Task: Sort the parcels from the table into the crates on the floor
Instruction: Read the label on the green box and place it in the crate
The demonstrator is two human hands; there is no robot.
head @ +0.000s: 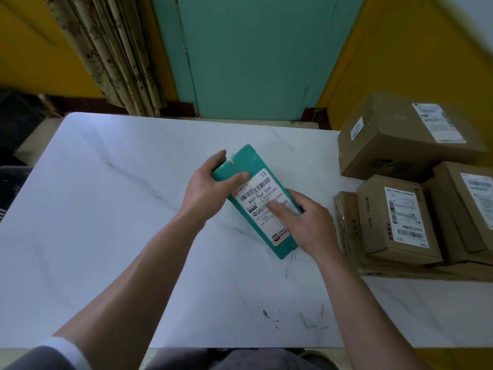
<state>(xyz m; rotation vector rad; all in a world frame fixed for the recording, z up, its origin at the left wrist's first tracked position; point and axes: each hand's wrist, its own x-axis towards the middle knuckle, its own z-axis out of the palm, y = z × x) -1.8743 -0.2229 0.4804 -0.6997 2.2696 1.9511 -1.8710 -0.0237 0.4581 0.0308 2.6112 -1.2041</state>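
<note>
A long teal parcel [249, 162] with a white shipping label lies at a slant over the middle of the white marble table [106, 236]. My left hand [206, 192] grips its far end, thumb on top and fingers curled round the far edge. My right hand [306, 222] holds the parcel's right side, with the index finger laid straight across the label. No crate is in view.
Several brown cardboard parcels sit at the table's right side: a large one [400, 140] at the back, a labelled one [397, 222] in front, another [469, 206] at the edge. Behind the table are a teal door [253, 54], a curtain [112, 54] and yellow walls.
</note>
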